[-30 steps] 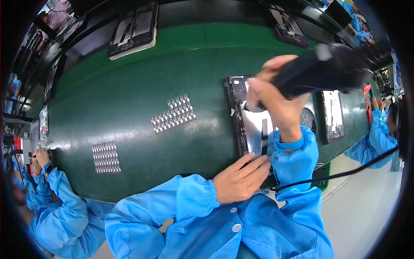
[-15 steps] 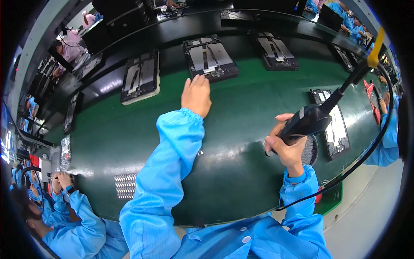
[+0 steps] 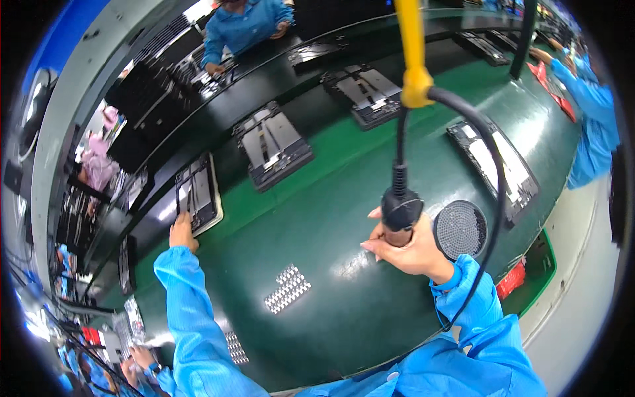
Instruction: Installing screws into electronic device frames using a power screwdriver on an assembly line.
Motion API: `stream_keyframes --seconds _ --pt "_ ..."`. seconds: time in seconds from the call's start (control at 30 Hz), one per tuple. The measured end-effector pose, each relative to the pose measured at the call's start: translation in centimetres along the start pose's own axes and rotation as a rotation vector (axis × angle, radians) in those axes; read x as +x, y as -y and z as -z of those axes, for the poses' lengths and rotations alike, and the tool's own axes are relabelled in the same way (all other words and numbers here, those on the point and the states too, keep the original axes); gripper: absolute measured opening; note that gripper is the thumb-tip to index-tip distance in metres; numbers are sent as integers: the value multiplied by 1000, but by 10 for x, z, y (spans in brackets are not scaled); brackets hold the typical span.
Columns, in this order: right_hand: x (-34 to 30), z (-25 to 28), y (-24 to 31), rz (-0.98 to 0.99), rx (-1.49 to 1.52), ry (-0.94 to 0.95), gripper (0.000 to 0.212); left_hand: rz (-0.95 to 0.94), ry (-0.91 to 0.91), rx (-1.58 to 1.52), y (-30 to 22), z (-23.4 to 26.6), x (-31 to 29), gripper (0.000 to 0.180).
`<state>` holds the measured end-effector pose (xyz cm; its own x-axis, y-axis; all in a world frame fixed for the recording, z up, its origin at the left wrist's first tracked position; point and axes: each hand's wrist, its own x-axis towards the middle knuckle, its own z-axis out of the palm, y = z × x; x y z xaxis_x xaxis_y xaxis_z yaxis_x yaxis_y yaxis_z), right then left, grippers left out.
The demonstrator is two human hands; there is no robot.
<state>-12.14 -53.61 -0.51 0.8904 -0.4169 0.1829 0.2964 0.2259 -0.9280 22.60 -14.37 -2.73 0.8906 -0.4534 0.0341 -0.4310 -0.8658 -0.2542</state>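
Note:
My left hand (image 3: 183, 233) has its fingers closed on the near-left edge of an opened tablet (image 3: 204, 198) with a light rim, at the left of the green mat. The fingertips are partly hidden by the tablet's edge. My right hand (image 3: 413, 255) is wrapped round a black corded electric screwdriver (image 3: 401, 210), held upright above the mat; its tip is hidden. Two more opened tablets, one in the middle (image 3: 274, 147) and one further right (image 3: 364, 96), lie with their inner parts showing. Beside my right hand sits a round black perforated dish (image 3: 460, 229).
A yellow strap (image 3: 415, 59) and a looping black cable (image 3: 493, 152) hang before me. Another opened device (image 3: 496, 165) lies at right. Small metallic pieces in rows (image 3: 288, 289) lie on the mat (image 3: 331, 317). A green bin (image 3: 541, 278) stands below the right edge. Co-workers sit around.
The view has turned. My left hand has gone from the middle tablet to the left one. My right hand still holds the screwdriver, now more upright. A second group of small metallic pieces has come into view.

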Motion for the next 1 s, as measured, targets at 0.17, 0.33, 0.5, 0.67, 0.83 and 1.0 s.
stream_keyframes --seconds 0.17,0.33,0.5,0.67,0.83,1.0 --pt "11 21 -3 244 -385 105 36 128 -456 21 -32 35 16 46" --pt "10 17 9 154 -204 113 28 248 -713 20 -29 91 -25 40" --pt "8 24 6 156 -182 170 35 103 -894 -146 -44 130 -90 37" --pt "13 32 23 198 -263 97 46 -321 -895 -468 -160 161 -150 32" --pt "17 83 65 244 -236 -269 36 -632 -693 -426 -255 163 -178 38" --pt "12 94 46 272 -336 -211 34 -682 -390 -351 -288 125 -231 45"
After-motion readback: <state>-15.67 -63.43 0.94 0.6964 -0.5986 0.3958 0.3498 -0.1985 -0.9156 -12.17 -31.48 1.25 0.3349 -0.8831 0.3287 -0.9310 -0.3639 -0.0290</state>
